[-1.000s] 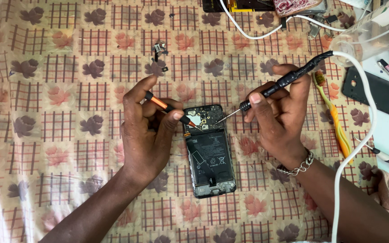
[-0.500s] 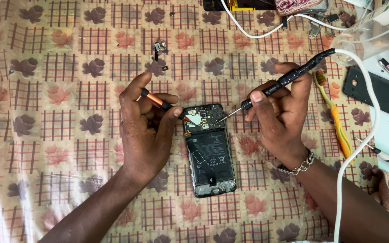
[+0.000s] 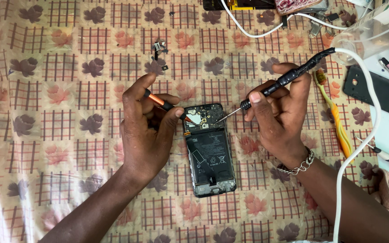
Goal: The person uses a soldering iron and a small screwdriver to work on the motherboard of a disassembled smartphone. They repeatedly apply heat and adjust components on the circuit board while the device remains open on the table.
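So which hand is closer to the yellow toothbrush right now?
Right. The right hand, holding the black soldering iron, sits just beside the yellow toothbrush. The left hand is across the opened phone, on its far side.

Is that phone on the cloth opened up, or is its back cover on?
Opened up. The phone lies with its black battery and circuit board bare, and a dark back cover lies apart at the right.

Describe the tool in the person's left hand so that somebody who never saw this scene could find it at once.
Start from the opened phone lying back-up in the middle of the leaf-patterned cloth. The left hand rests at its upper left edge, and the orange-and-black tool is pinched in its fingers, tip on the phone. It is short and orange, unlike the long black corded tool in the right hand.
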